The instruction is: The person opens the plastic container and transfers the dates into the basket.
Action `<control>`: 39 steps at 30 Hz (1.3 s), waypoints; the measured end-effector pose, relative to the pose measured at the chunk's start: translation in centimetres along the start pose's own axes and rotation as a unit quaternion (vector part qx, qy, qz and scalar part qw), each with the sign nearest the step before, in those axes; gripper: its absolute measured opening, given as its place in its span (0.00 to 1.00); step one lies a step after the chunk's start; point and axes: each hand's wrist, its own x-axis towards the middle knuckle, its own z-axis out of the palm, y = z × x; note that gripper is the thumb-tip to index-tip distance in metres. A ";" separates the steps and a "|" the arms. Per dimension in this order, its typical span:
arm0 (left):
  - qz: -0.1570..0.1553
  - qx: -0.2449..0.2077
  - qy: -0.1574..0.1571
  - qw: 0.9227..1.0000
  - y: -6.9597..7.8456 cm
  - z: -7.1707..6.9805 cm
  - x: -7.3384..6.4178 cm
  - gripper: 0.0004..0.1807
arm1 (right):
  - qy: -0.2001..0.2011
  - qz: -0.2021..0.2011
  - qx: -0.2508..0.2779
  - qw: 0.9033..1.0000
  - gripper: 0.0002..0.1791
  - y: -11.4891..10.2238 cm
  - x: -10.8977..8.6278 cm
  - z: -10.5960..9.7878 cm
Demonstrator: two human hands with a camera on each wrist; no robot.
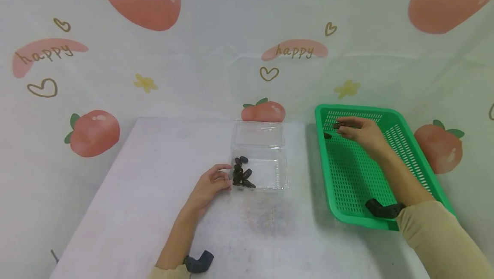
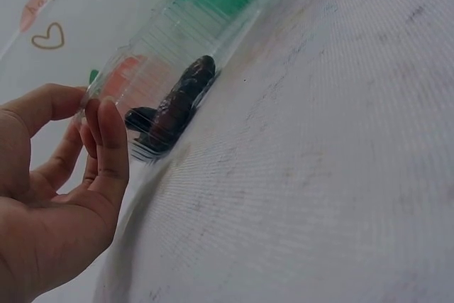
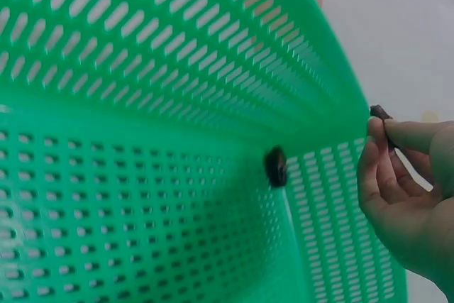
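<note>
A clear plastic clamshell box [image 1: 270,172] stands on the table with its lid folded back. Several dark, wrinkled dates [image 1: 238,175] lie along its left side. My left hand [image 1: 208,188] pinches the box's left edge between thumb and fingers; the left wrist view shows the grip close up. Over the far left part of a green basket [image 1: 331,193], my right hand [image 1: 364,136] holds one date [image 3: 381,113] between thumb and fingertips. Another date [image 3: 275,167] sits in the basket's far left corner, apart from the hand.
The basket's raised, slotted walls stand right of the box, with a strip of white table [image 1: 299,210] between them. A printed cloth [image 1: 216,56] hangs behind the table. Each wrist wears a dark strap piece [image 1: 200,262].
</note>
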 end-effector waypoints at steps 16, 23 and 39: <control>-0.002 0.000 0.005 1.000 0.0 0.1 -0.1 0.27 | 0.024 0.015 0.008 1.000 0.28 3.1 1.0 -2.0; -0.002 -0.006 0.000 1.000 -0.4 0.2 -0.3 0.28 | 0.034 0.051 -0.085 0.994 0.31 4.2 1.4 -2.3; 0.008 -0.011 -0.003 1.000 -0.1 0.2 -0.2 0.28 | 0.029 0.093 -0.079 0.992 0.29 6.8 2.2 -2.4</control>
